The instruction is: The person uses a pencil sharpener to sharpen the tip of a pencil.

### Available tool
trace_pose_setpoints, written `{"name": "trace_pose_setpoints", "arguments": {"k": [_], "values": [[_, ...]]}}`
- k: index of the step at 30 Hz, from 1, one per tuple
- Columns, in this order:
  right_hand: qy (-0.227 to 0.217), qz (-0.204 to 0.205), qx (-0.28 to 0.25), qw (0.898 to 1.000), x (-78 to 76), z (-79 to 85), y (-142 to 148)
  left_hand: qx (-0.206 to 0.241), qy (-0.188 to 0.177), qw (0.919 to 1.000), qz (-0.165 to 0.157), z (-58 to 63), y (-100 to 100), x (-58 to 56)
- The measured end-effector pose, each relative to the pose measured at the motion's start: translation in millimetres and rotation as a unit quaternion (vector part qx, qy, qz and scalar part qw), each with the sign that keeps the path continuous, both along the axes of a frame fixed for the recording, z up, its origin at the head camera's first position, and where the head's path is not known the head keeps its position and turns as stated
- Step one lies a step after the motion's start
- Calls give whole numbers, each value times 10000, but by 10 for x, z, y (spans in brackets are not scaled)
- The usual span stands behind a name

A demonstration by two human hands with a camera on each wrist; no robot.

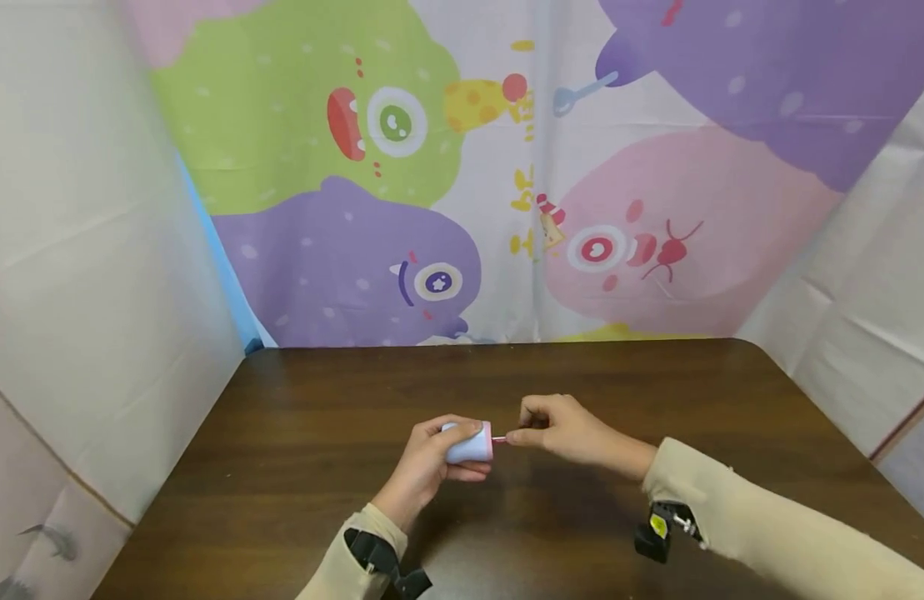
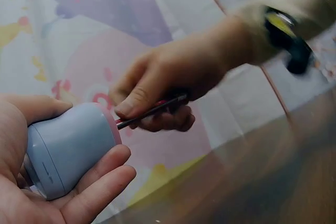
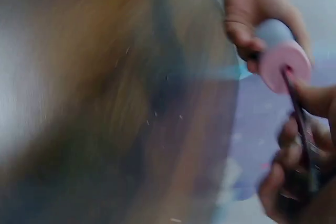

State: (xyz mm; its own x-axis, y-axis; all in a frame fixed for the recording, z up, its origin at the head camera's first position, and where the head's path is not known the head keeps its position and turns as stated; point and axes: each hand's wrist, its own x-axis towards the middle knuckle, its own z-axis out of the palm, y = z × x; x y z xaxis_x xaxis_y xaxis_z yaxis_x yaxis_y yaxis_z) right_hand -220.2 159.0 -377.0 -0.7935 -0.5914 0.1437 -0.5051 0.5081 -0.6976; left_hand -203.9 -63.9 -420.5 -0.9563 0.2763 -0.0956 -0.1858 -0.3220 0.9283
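Observation:
My left hand [image 1: 426,463] grips a light blue pencil sharpener [image 1: 466,450] with a pink end, held sideways above the table. Its thumb lies along the top and the fingers wrap underneath. From the right, my right hand [image 1: 570,429] pinches a thin dark pencil [image 2: 155,112] between thumb and fingers. One end of the pencil meets the hole in the sharpener's pink face [image 3: 278,72]; how deep it sits is hidden. The pencil's other end runs back beneath the right palm. Blur softens the right wrist view.
Both hands are over a dark brown wooden table [image 1: 319,400]. Behind it hangs a cloth with cartoon monsters [image 1: 372,242], and pale cloth walls [image 1: 79,208] stand at the left and right. Each wrist wears a black camera mount [image 1: 652,537].

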Motion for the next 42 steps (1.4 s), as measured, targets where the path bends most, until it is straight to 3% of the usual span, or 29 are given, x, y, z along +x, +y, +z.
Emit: {"name": "trace_pose_setpoints", "arguments": {"k": [1, 2, 3, 4, 6, 7, 9, 11, 13, 15, 16, 18, 21, 25, 28, 29, 30, 31, 32, 35, 39, 42], "values": [[1168, 104, 212, 9929, 31, -18, -11, 66, -28, 10000, -27, 14, -9, -6], [2313, 186, 451, 9717, 61, -36, -24, 133, -64, 9999, -55, 28, -18, -10], [3343, 252, 677, 9397, 84, -55, -31, 203, -100, 9997, -84, 42, -28, -14], [4241, 302, 887, 9007, 99, -71, -34, 258, -117, 9995, -113, 56, -37, -16], [5649, 368, 1186, 8157, 99, -103, -26, 342, -139, 9992, -159, 86, -48, -12], [6058, 442, 1306, 7836, 89, -104, -18, 370, -149, 9991, -162, 95, -49, -6], [6579, 563, 1447, 7370, 57, -111, 8, 414, -205, 9988, -182, 103, -42, 6], [6907, 639, 1331, 7079, 12, -132, 25, 422, -304, 9985, -174, 100, -23, 21], [7130, 676, 1043, 6900, -32, -159, 20, 396, -388, 9983, -178, 93, 2, 35], [7200, 664, 741, 6868, -64, -192, 0, 363, -452, 9982, -179, 92, 27, 47], [7165, 639, 623, 6919, -71, -210, -15, 350, -466, 9982, -149, 91, 36, 51], [6912, 543, 466, 7191, -60, -247, -47, 327, -446, 9984, -84, 94, 48, 56], [6151, 297, 257, 7875, 3, -295, -98, 240, -370, 9990, 65, 96, 52, 59], [4457, -131, -69, 8950, 134, -294, -141, 23, -270, 9996, 119, 85, 56, 61], [2217, -236, -415, 9740, 201, -205, -167, -135, -212, 9996, 108, 72, 46, 69], [1282, -261, -577, 9897, 206, -167, -174, -187, -176, 9996, 100, 68, 40, 72], [294, -280, -780, 9961, 199, -128, -179, -231, -141, 9996, 92, 63, 31, 74], [-661, -333, -928, 9929, 184, -85, -177, -265, -99, 9996, 81, 59, 22, 75], [-1540, -412, -1033, 9818, 160, -43, -174, -290, -44, 9995, 66, 56, 15, 74], [-3526, -534, -941, 9295, 57, 49, -140, -302, 129, 9995, -22, 49, 6, 59], [-4885, -340, -333, 8713, -96, 120, -90, -242, 296, 9992, -148, 31, 18, 38], [-5356, -181, 34, 8442, -182, 126, -64, -284, 455, 9983, -220, 14, 27, 48]]}}
